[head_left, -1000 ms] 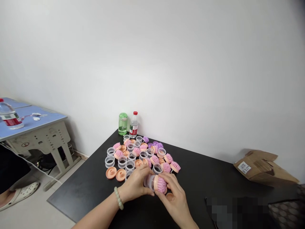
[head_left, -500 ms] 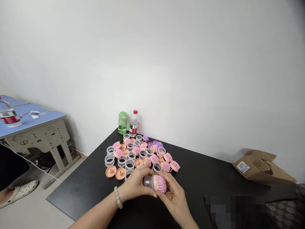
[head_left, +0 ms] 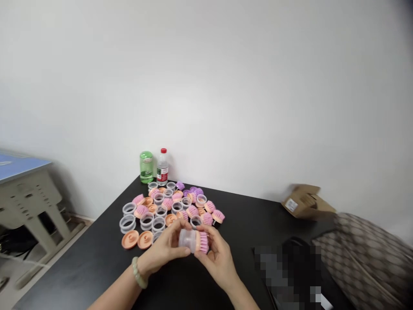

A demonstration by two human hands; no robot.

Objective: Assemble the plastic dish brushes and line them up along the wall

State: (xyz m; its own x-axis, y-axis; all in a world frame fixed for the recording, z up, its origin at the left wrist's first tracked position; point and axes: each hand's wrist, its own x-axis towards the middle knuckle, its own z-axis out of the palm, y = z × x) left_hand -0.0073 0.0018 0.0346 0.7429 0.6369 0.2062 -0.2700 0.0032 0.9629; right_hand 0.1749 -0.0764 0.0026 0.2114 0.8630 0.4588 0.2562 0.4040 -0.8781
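My left hand (head_left: 164, 247) and my right hand (head_left: 217, 254) hold a clear plastic cylinder with a pink bristled brush head (head_left: 193, 241) between them above the black table. The left hand grips the clear end, and the right hand's fingers wrap the pink end. Just beyond my hands lies a loose heap of parts (head_left: 171, 206): clear ribbed rings, pink and purple bristled heads and orange discs. Two orange discs (head_left: 130, 239) lie flat at its near left. A green bead bracelet (head_left: 138, 272) circles my left wrist.
The black table (head_left: 97, 262) has a green bottle (head_left: 146, 167) and a red-capped water bottle (head_left: 162, 168) at the wall. A cardboard package (head_left: 306, 202) sits far right, with a patterned bag (head_left: 364, 254) near it. A pale desk (head_left: 29, 202) stands left.
The whole view has swung, so the table, heap and bottles sit further left and the bag shows more. My hands still hold the brush piece, now slightly further left.
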